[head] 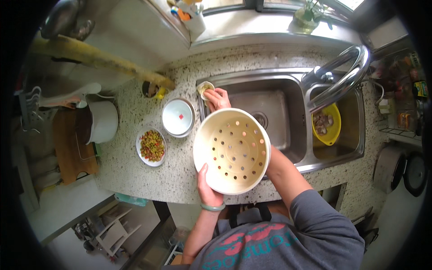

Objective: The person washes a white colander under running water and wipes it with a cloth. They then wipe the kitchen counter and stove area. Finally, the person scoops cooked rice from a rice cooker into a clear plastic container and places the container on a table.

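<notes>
My left hand (207, 187), with a green bangle at its wrist, grips the near rim of a cream perforated steamer basket (233, 152). The basket is held over the counter's edge and the near left part of the sink. Beyond it, my right hand (218, 98) reaches to a small pale cup or bowl-like thing (205, 88) at the sink's far left corner; its fingers are at or in the opening, and whether they hold anything cannot be told. The basket hides part of my right forearm.
Left of the basket stand stacked white bowls (177, 116) and a plate of chopped vegetables (152, 146). The steel double sink (266, 101) has a curved faucet (354, 77) and a yellow colander (326, 125) holding pieces of food. A white pot (104, 121) stands farther left.
</notes>
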Demonstrator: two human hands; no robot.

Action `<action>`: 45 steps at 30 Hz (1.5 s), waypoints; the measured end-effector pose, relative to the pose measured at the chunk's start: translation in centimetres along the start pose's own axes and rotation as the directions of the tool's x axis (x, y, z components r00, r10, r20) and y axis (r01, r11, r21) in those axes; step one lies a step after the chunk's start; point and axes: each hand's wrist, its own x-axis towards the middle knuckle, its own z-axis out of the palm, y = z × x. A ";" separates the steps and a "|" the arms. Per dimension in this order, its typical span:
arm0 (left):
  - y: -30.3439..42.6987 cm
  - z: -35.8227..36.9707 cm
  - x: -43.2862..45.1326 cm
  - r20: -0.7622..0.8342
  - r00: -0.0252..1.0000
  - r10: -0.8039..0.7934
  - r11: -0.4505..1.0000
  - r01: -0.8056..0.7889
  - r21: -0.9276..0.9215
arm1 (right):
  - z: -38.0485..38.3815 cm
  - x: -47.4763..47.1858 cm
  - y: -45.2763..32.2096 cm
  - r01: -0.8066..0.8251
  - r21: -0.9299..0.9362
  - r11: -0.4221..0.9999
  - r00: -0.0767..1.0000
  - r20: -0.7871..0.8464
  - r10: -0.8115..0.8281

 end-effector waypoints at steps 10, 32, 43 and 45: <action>4.1 0.7 0.6 0.143 0.989 0.047 0.999 -0.047 -0.006 | -8.9 -15.5 -16.4 -0.492 -0.019 0.871 0.763 0.472 0.441; -2.6 1.6 -1.1 0.286 0.933 0.220 0.943 -0.278 0.182 | -38.2 -19.9 -13.2 -0.373 -0.599 0.708 0.802 0.175 0.571; -1.9 2.2 -2.0 0.505 0.771 0.387 0.812 -0.545 0.210 | -33.6 -6.8 -19.4 -0.851 0.446 0.277 0.490 0.487 0.723; -1.8 1.5 -2.5 0.488 0.754 0.439 0.822 -0.557 0.121 | -31.6 -7.5 -18.3 -0.803 0.512 0.306 0.563 0.482 0.671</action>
